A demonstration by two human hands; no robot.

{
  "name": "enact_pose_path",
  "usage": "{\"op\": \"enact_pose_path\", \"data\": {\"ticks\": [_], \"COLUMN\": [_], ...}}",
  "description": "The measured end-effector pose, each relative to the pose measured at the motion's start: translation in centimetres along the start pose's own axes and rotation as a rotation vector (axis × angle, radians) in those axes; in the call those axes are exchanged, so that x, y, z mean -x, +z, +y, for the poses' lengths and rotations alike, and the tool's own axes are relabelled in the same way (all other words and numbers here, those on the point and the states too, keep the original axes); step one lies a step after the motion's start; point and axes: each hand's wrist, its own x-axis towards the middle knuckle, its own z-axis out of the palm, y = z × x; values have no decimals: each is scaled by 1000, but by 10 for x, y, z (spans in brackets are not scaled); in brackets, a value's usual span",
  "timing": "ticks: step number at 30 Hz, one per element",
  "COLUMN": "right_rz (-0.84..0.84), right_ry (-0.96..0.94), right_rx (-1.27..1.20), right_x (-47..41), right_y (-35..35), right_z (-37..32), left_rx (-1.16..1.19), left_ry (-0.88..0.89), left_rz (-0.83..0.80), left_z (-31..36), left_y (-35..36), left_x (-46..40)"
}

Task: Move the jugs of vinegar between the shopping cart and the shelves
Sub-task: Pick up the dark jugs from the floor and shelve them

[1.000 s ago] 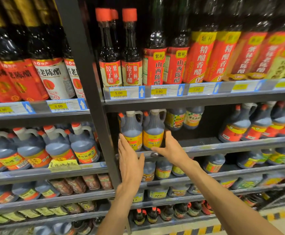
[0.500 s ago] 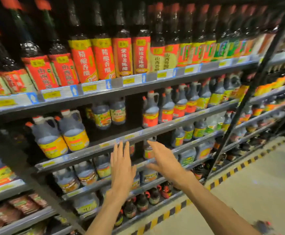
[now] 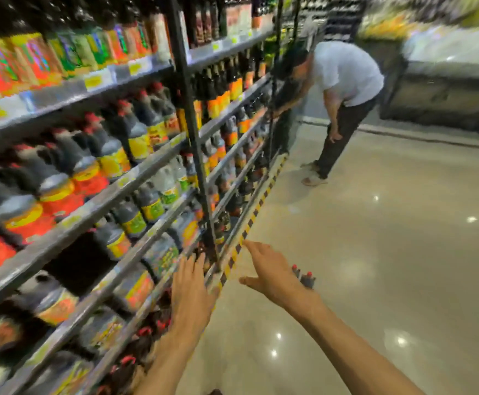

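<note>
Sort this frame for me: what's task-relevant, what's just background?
Job:
- left hand, open, empty
- right hand, open, empty
- vinegar jugs on the shelves
- two red-capped tops just beyond the right hand, too blurred to identify

Background:
- tall bottles further along
- bystander in white shirt
- striped floor tape
- display case

Heavy motion blur throughout; ceiling lights glare on glossy floor (image 3: pixel 389 252).

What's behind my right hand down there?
Past the right hand, two dark red-capped bottles peek out; their bodies are hidden by the hand, and what holds them cannot be seen.
</note>
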Motion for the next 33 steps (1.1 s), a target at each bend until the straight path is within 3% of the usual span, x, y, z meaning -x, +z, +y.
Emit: {"op": "enact_pose_path", "data": {"ticks": [8, 15, 22, 33], "right_rz": [80, 108, 80, -126], "right_ry": [354, 574, 740, 920], "right_rx": [-28, -104, -228, -446], "right_x": [-19, -53, -83, -146], "right_y": [-15, -24, 2, 111], "right_z": [153, 254, 346, 528], "left_rx": [127, 176, 126, 69], "left_ry": [256, 344, 312, 109], "left_rz": [-176, -392, -610, -729], "left_z": [107, 184, 219, 256], "left_y": [88, 167, 252, 401], "left_x": [-113, -217, -285, -383]}}
